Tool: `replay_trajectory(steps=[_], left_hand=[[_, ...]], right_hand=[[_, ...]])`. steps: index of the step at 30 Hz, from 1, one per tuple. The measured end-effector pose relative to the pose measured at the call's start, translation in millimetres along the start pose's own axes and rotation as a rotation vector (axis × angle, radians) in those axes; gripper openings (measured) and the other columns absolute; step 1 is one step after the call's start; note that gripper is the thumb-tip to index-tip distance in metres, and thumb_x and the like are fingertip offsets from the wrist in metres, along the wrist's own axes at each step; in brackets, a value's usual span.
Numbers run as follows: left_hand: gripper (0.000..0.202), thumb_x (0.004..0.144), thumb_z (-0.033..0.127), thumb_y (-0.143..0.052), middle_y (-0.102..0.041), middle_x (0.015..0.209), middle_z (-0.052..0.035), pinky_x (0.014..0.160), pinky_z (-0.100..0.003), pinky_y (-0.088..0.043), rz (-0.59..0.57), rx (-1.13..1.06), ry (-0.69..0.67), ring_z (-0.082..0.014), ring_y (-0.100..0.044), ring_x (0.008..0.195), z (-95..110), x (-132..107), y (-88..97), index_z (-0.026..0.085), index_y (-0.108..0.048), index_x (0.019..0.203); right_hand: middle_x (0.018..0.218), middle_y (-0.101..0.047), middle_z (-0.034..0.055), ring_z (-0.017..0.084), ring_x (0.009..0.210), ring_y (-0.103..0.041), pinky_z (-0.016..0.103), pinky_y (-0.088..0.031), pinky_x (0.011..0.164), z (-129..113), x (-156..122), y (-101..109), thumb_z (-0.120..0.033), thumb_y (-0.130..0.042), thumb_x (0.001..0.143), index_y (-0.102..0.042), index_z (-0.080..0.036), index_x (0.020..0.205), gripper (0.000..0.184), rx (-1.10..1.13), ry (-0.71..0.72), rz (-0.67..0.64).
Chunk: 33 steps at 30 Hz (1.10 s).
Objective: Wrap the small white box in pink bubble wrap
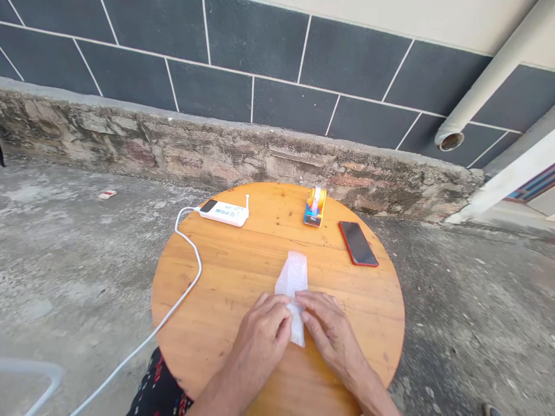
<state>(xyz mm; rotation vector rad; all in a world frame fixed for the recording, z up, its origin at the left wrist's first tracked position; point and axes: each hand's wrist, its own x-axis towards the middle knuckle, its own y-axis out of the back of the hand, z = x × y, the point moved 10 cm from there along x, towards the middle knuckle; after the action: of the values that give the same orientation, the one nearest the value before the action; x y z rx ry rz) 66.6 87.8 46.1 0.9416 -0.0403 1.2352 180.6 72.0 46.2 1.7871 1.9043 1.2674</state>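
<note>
A narrow strip of thin, whitish translucent wrapping sheet [293,274] lies lengthwise on the round wooden table [208,300], its lower end tapering to a point between my hands. My left hand [262,326] has its fingers curled and pinches the strip's left edge near the middle. From the other side, my right hand [327,323] rests its fingertips on the right edge, with the thumb apart from the fingers. The part of the strip under the fingertips is hidden.
A tape dispenser [314,207] stands at the table's far edge, and a red-cased phone [358,244] lies at the right. At the back left is a white power strip [224,212]; its cable [197,254] runs over the left edge. Behind is a stone-based wall [217,150].
</note>
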Motion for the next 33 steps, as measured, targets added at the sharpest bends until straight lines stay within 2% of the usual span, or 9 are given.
replay_trajectory(steps=[2,7,12,14,19,26,30,33], left_hand=[[0.023,0.080,0.001,-0.044,-0.068,0.089,-0.0035,0.069,-0.029,-0.049,-0.020,-0.005,0.006,-0.0172,-0.058,0.078,-1,0,-1.4,0.020,-0.054,0.069],[0.023,0.079,0.001,-0.045,-0.068,0.089,-0.0030,0.070,-0.030,-0.048,-0.034,-0.013,0.019,-0.0174,-0.058,0.079,-2,2,-0.9,0.019,-0.054,0.067],[0.024,0.078,0.001,-0.045,-0.068,0.086,-0.0032,0.069,-0.030,-0.048,-0.068,-0.015,0.026,-0.0172,-0.058,0.077,-2,5,-2.0,0.018,-0.053,0.065],[0.024,0.078,0.001,-0.045,-0.068,0.087,-0.0034,0.068,-0.029,-0.047,-0.075,-0.013,0.023,-0.0169,-0.057,0.076,-2,5,-2.6,0.018,-0.053,0.065],[0.024,0.079,0.000,-0.044,-0.068,0.091,-0.0024,0.070,-0.029,-0.046,-0.069,-0.042,0.027,-0.0168,-0.057,0.080,-5,3,-3.8,0.019,-0.054,0.068],[0.023,0.079,0.001,-0.046,-0.068,0.089,0.0002,0.071,-0.028,-0.045,-0.090,-0.061,0.058,-0.0160,-0.057,0.080,-6,5,-3.3,0.019,-0.053,0.066],[0.024,0.079,0.001,-0.045,-0.068,0.089,-0.0008,0.071,-0.028,-0.046,-0.087,-0.052,0.072,-0.0168,-0.058,0.081,-6,4,-3.0,0.019,-0.051,0.064],[0.024,0.078,0.000,-0.044,-0.069,0.090,-0.0018,0.068,-0.027,-0.046,-0.071,-0.055,0.068,-0.0168,-0.059,0.080,-6,5,-3.0,0.019,-0.051,0.065]], right_hand=[[0.117,-0.065,0.0062,0.021,0.109,-0.058,0.040,-0.046,0.093,1,-3,2,-0.020,-0.044,0.094,-0.058,-0.025,0.119,0.029,-0.014,-0.012,0.022],[0.109,-0.068,0.0053,0.020,0.098,-0.062,0.036,-0.051,0.085,-3,-6,-4,-0.021,-0.045,0.094,-0.057,-0.025,0.120,0.029,-0.015,-0.026,-0.011],[0.127,-0.059,0.0074,0.023,0.117,-0.054,0.041,-0.046,0.098,1,-19,-2,-0.024,-0.049,0.092,-0.054,-0.025,0.125,0.033,-0.055,-0.057,0.036],[0.133,-0.054,0.0076,0.023,0.122,-0.050,0.041,-0.044,0.101,8,-28,0,-0.026,-0.050,0.092,-0.053,-0.025,0.127,0.035,-0.064,-0.115,0.067],[0.128,-0.057,0.0086,0.021,0.119,-0.054,0.037,-0.046,0.100,19,-36,-6,-0.031,-0.046,0.095,-0.051,-0.023,0.128,0.034,0.009,-0.232,0.095],[0.126,-0.059,0.0079,0.022,0.116,-0.055,0.037,-0.047,0.098,15,-28,-12,-0.034,-0.046,0.095,-0.053,-0.023,0.127,0.034,0.027,-0.241,0.065],[0.126,-0.059,0.0076,0.024,0.117,-0.054,0.040,-0.046,0.098,15,-29,-4,-0.035,-0.050,0.093,-0.053,-0.025,0.126,0.035,-0.036,-0.205,0.083],[0.121,-0.061,0.0074,0.023,0.112,-0.056,0.037,-0.047,0.095,17,-27,6,-0.034,-0.049,0.093,-0.055,-0.025,0.122,0.032,-0.028,-0.191,0.119]])
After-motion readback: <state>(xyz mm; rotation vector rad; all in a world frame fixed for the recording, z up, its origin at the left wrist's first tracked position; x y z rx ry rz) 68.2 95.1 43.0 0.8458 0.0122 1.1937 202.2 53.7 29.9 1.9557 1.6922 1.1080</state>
